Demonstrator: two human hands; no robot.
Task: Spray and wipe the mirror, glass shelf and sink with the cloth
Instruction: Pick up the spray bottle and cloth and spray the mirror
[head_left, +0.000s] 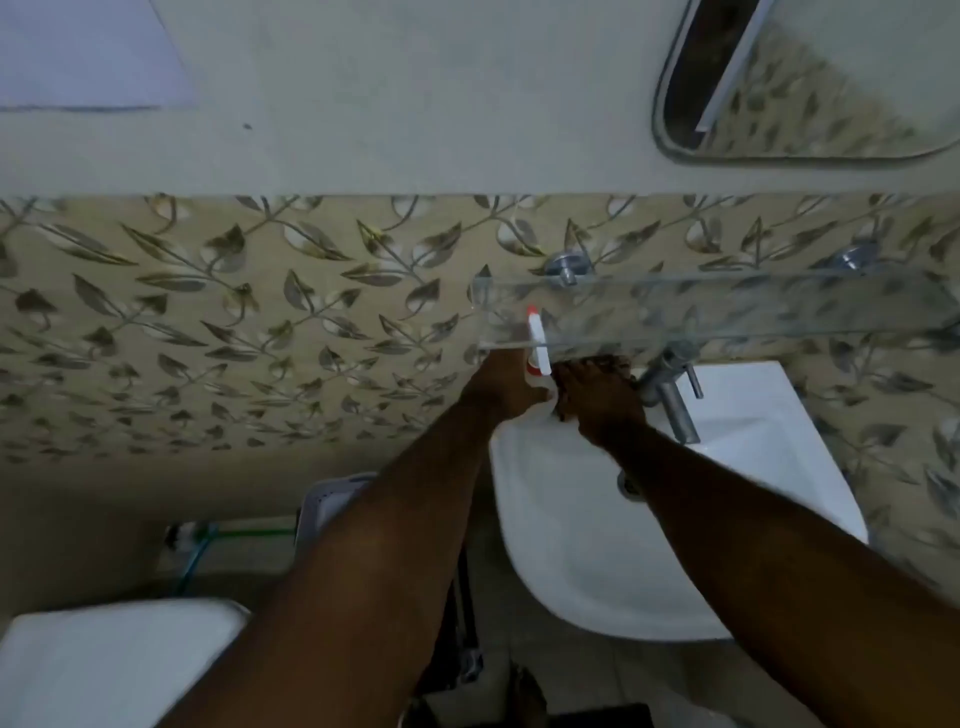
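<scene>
1. The left hand (501, 387) grips a white spray bottle (538, 347) with a red nozzle tip, fingers curled round its body. The bottle is just right of the view's centre, and its head rises across the front edge of the glass shelf (753, 312) at the shelf's left end.
2. The right hand (597, 400) lies with fairly straight fingers on a dark cloth (615, 360), pressing it on the back ledge of the sink (597, 561). The cloth is at 9 o'clock from the tap (675, 410) and just beneath the shelf.
3. The shelf runs from the centre out toward 3 o'clock. The mirror (831, 104) hangs at 1 o'clock, well apart from both hands. The sink bowl fills the area toward 5 o'clock.
4. Both hands work at the sink's back ledge, so the step in hand appears to be wiping the sink.
5. Neither mirror nor shelf shows spray droplets or streaks at this blur, so it cannot be told whether they are already wiped or not yet started.
6. The bowl shows no foam or wet sheen, so most of the sink likely remains to be wiped.
</scene>
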